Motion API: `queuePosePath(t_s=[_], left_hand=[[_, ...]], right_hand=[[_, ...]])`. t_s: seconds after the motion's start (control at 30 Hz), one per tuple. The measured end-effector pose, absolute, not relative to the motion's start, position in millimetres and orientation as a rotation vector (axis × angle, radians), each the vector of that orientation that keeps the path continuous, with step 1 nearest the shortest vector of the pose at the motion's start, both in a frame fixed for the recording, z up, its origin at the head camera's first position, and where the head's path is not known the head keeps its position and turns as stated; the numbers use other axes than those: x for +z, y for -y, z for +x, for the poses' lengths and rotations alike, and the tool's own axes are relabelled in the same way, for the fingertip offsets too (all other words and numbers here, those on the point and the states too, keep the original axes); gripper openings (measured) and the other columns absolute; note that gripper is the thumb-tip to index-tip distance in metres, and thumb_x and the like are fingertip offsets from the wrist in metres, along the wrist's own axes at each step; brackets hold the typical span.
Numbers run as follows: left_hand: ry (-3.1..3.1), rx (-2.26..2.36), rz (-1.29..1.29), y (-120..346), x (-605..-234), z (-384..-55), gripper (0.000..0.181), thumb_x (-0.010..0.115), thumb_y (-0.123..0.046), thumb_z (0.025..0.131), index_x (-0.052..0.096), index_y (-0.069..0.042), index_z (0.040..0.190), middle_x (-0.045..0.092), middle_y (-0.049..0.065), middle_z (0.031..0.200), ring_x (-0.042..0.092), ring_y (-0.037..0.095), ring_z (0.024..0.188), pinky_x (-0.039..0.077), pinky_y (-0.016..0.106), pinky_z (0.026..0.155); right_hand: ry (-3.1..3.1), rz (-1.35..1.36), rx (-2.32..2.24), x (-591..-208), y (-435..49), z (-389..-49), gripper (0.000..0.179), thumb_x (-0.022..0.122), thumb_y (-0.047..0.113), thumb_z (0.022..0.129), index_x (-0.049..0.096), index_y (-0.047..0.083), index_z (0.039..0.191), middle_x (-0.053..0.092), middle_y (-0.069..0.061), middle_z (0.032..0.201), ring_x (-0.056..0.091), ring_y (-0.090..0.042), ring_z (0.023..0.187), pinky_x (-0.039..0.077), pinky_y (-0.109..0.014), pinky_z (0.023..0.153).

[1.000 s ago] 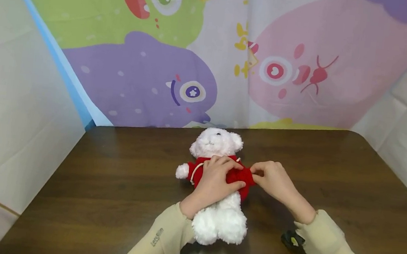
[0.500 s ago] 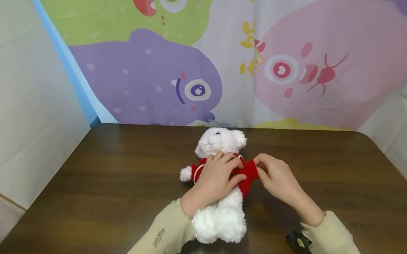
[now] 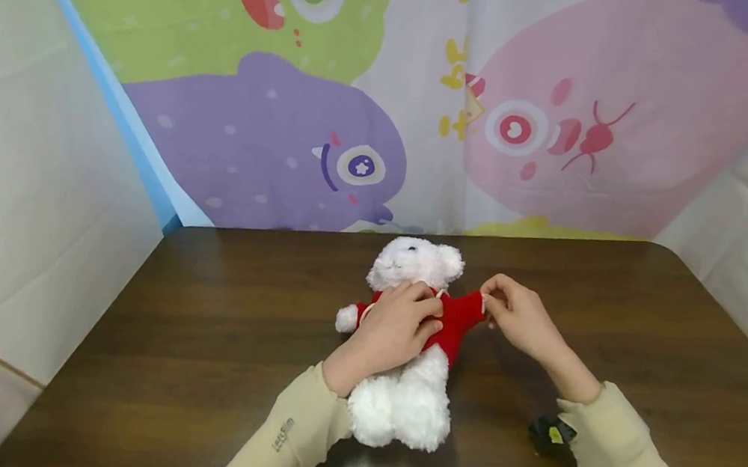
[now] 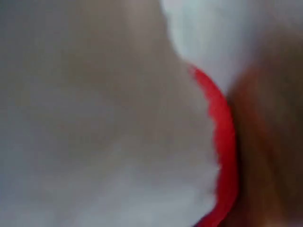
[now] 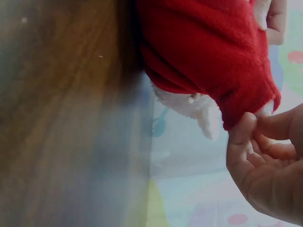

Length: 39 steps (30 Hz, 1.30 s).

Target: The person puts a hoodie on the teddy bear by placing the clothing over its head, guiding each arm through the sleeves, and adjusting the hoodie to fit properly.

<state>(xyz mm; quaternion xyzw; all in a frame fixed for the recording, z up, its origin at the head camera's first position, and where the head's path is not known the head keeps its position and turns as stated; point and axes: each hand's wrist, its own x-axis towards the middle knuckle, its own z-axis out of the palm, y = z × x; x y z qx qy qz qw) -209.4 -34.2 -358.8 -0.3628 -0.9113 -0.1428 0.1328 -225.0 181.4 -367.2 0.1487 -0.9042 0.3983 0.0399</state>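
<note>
A white plush teddy bear (image 3: 417, 260) in a red sweater (image 3: 452, 331) lies face up on the table. My left hand (image 3: 386, 332) is across its chest, fingers bent over the sweater and holding the body. To the right, my right hand (image 3: 520, 315) pinches the end of the sweater's sleeve (image 3: 471, 308), which stretches outward. The right wrist view shows thumb and finger at the cuff (image 5: 236, 111), with a bit of white paw (image 5: 266, 109) between cuff and fingers. In the left wrist view, a blurred strip of red sweater (image 4: 226, 142) is visible.
The brown wooden table (image 3: 215, 338) extends around the bear. A dark band with a yellow mark (image 3: 552, 435) is by the right cuff. A cartoon-printed cloth (image 3: 330, 124) hangs behind, and pale panels (image 3: 58, 143) stand at both sides.
My right hand has drawn the sleeve outward and slightly up, and white plush now shows at its cuff. The bear's head has shifted a little right. My left hand stays on the chest.
</note>
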Motion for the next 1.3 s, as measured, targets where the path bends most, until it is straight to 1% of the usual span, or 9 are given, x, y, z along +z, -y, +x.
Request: queuePosePath(t_s=[0.13,0.23,0.37,0.5,0.6,0.8,1.03,1.17,1.3], left_hand=[[2.750,-0.580,-1.235,46,-351,-210,0.018,0.058,-0.023,0.088,0.060,-0.015,0.104,0.055,-0.001,0.111,0.050,0.016,0.103,0.040,0.029,0.091],[2.886,-0.731,-1.381,58,-341,-210,0.031,0.056,-0.022,0.088,0.055,-0.013,0.118,0.049,0.001,0.126,0.042,0.016,0.118,0.034,0.032,0.101],[3.003,-0.793,-1.489,67,-332,-213,0.039,0.055,-0.024,0.089,0.050,-0.012,0.126,0.043,0.002,0.135,0.035,0.017,0.125,0.031,0.033,0.105],[2.946,-0.795,-1.494,59,-329,-222,0.032,0.056,-0.023,0.089,0.055,-0.010,0.118,0.054,0.002,0.116,0.048,0.014,0.103,0.040,0.026,0.090],[2.901,-0.868,-1.326,45,-330,-226,0.023,0.059,-0.024,0.087,0.058,-0.011,0.106,0.058,-0.002,0.094,0.051,0.010,0.082,0.043,0.022,0.075],[2.794,-0.830,-0.997,22,-344,-224,0.037,0.065,-0.041,0.081,0.058,-0.017,0.108,0.053,-0.008,0.071,0.048,0.005,0.062,0.039,0.017,0.056],[2.756,-0.710,-0.944,18,-351,-221,0.031,0.068,-0.035,0.079,0.062,-0.018,0.105,0.057,-0.007,0.082,0.048,0.005,0.066,0.040,0.016,0.060],[2.753,-0.683,-0.925,18,-352,-221,0.029,0.069,-0.029,0.079,0.063,-0.014,0.104,0.058,-0.004,0.082,0.048,0.006,0.064,0.040,0.016,0.059],[2.725,-0.710,-0.838,18,-358,-220,0.019,0.068,-0.025,0.081,0.067,-0.013,0.096,0.061,-0.003,0.080,0.049,0.006,0.063,0.040,0.016,0.057]], right_hand=[[2.789,0.493,1.187,-365,-182,-223,0.004,0.051,0.004,0.090,0.054,0.003,0.093,0.056,-0.007,0.072,0.056,-0.022,0.064,0.048,-0.027,0.056],[2.789,0.514,1.171,-362,-183,-221,0.003,0.052,0.003,0.090,0.054,0.003,0.092,0.056,-0.007,0.072,0.057,-0.024,0.066,0.048,-0.027,0.058],[2.792,0.576,1.173,-361,-184,-222,0.004,0.052,0.003,0.089,0.055,0.005,0.092,0.056,-0.007,0.073,0.053,-0.021,0.062,0.046,-0.027,0.055],[2.753,0.644,1.155,-362,-183,-222,0.005,0.055,0.003,0.088,0.055,0.007,0.091,0.055,-0.007,0.074,0.048,-0.016,0.058,0.044,-0.026,0.053],[2.706,0.681,1.168,-363,-181,-221,0.007,0.057,0.003,0.087,0.055,0.008,0.090,0.055,-0.004,0.076,0.050,-0.015,0.059,0.045,-0.025,0.054],[2.686,0.723,1.164,-358,-174,-217,0.006,0.058,0.005,0.087,0.057,0.010,0.090,0.055,-0.006,0.073,0.045,-0.011,0.053,0.041,-0.024,0.049],[2.715,0.635,1.126,-356,-173,-216,0.005,0.056,0.009,0.089,0.055,0.006,0.092,0.050,-0.005,0.068,0.043,-0.013,0.054,0.041,-0.025,0.050],[2.732,0.559,1.227,-359,-175,-219,0.005,0.055,0.010,0.090,0.055,0.006,0.094,0.055,-0.007,0.075,0.046,-0.017,0.059,0.044,-0.026,0.054],[2.725,0.614,1.359,-363,-176,-220,0.013,0.059,0.012,0.088,0.058,0.007,0.100,0.062,-0.007,0.087,0.058,-0.021,0.070,0.052,-0.028,0.064]])
